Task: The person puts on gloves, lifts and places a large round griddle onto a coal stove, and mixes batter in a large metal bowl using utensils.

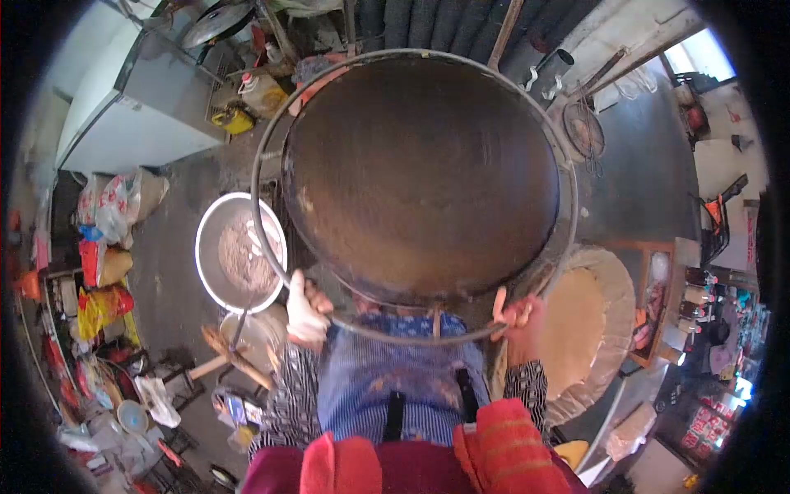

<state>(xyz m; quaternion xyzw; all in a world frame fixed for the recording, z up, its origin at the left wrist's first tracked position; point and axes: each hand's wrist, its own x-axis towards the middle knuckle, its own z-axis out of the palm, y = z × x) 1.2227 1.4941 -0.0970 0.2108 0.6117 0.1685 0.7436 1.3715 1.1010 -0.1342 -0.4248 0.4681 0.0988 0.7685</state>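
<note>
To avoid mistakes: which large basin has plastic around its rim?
The wide round basin with tan contents, right; the round silver metal basin, left, has a bare rim.

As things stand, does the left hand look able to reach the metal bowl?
Probably not without letting go: the left hand grips the metal ring, which partly overlaps the nearby metal bowl in this view.

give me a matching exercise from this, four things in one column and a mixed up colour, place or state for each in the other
1 outer ring
2 round pan
3 metal bowl
4 apron

A blue, striped
B dark, framed by the ring
C gripped by left hand and right hand
D silvery, with contents inside

Pairs: 1-C, 2-B, 3-D, 4-A
</note>
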